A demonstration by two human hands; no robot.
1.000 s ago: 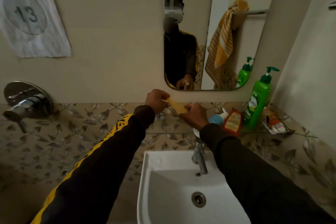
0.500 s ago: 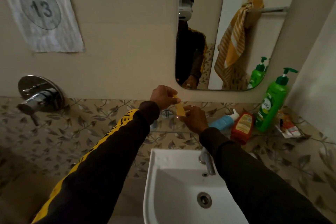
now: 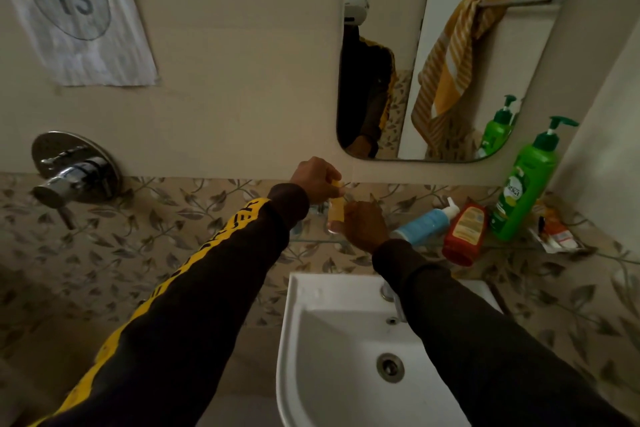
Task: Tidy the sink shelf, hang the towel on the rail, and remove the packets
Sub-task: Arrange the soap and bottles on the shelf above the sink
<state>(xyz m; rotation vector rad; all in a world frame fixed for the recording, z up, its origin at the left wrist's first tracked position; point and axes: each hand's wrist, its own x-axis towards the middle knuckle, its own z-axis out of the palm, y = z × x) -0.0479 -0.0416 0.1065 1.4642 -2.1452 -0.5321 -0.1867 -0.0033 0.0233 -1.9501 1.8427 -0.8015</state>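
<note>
Sink [image 3: 311,340]: white ceramic, glossy, smooth.
Wall valve [image 3: 74,168]: chromed metal, mirror-bright.
Rail [image 3: 526,1]: plain metal, dull sheen.
Towel [image 3: 450,55]: woven cloth, yellow and white stripes, matt.
Pump bottle [image 3: 523,191]: green plastic, glossy.
Red bottle [image 3: 464,234]: plastic, slight sheen.
Blue bottle [image 3: 424,224]: plastic, smooth.
Shelf [image 3: 304,238]: clear glass.
Sign [image 3: 78,10]: creased paper, matt.
Packets [image 3: 556,234]: crinkled, printed wrapper.
Sleeves [image 3: 194,305]: dark knit cloth, matt.

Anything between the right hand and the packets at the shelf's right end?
Yes. Between the right hand and the crumpled packets sit a lying blue tube, a lying red-orange bottle and an upright green pump bottle.
</note>
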